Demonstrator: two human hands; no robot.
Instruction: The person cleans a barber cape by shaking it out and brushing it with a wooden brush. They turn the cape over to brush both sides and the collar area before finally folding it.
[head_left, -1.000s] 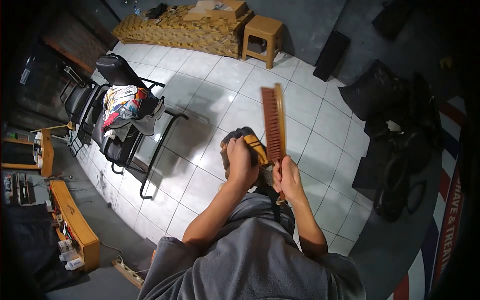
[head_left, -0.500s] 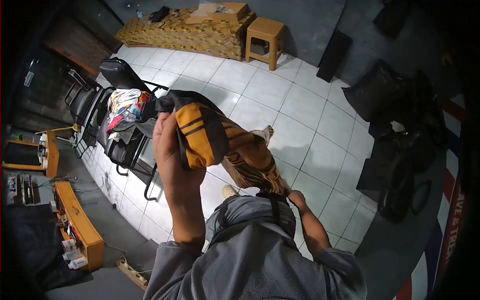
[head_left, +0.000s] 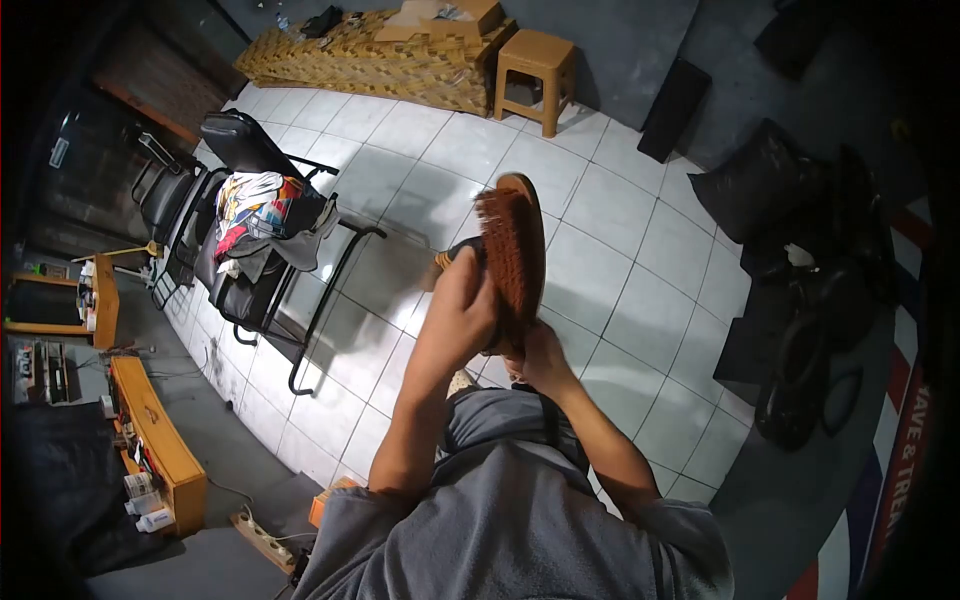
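Note:
A brown cloth [head_left: 520, 255] stands up in a narrow, curved shape in front of me, with a rough, bristle-like left side and a smooth rounded right edge. My left hand [head_left: 468, 305] is closed at its left side, where a dark part with yellow bands shows beyond the fingers. Lower down, my right hand [head_left: 545, 358] is closed around the bottom end, near my waist. Part of that end is hidden behind my hands.
At the left stands a black padded chair [head_left: 240, 140] with colourful clothes [head_left: 262, 205] on it. A plastic stool [head_left: 537, 65] and a covered bench [head_left: 380, 68] are at the back. Black bags [head_left: 760, 185] lie at the right. Wooden shelves [head_left: 165, 440] hold bottles at lower left.
My left hand has moved right and down, closer to my right hand. The cloth has swung from hanging spread out to standing upright and narrow. My right hand has risen slightly and moved left.

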